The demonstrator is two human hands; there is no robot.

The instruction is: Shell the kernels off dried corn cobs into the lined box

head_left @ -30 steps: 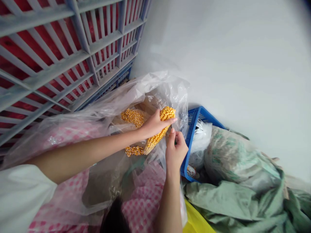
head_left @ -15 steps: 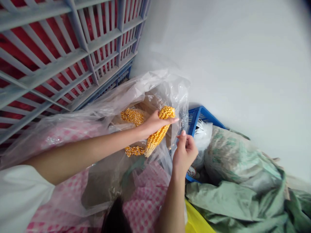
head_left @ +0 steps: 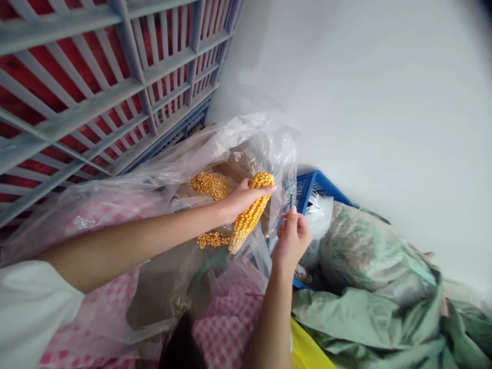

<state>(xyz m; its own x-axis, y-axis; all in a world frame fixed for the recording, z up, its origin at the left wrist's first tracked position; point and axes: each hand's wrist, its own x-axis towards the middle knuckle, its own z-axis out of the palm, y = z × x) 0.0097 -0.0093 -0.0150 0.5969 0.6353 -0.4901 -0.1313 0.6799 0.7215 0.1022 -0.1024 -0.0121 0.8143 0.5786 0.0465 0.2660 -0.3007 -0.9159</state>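
hemming cob (head_left: 251, 214) in l hand (head_left: 238, 199): plastic sheet (head_left: 246, 138), basket (head_left: 313, 183)

The corn cob (head_left: 250, 214) is knobbly with hard, slightly glossy yellow kernels. The bag (head_left: 230, 148) around it is thin clear plastic, crinkled and shiny. The crate (head_left: 312, 183) is moulded blue plastic. The sack (head_left: 365, 246) looks like woven green material, matt. The wall (head_left: 365, 102) is smooth and matt.

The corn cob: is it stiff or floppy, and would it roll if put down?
Probably stiff: the corn cob juts straight though the left hand grips only its upper end. Round and tapered, it would likely roll in a curve. Kernels may shed, judging by loose kernels in the clear plastic bag.
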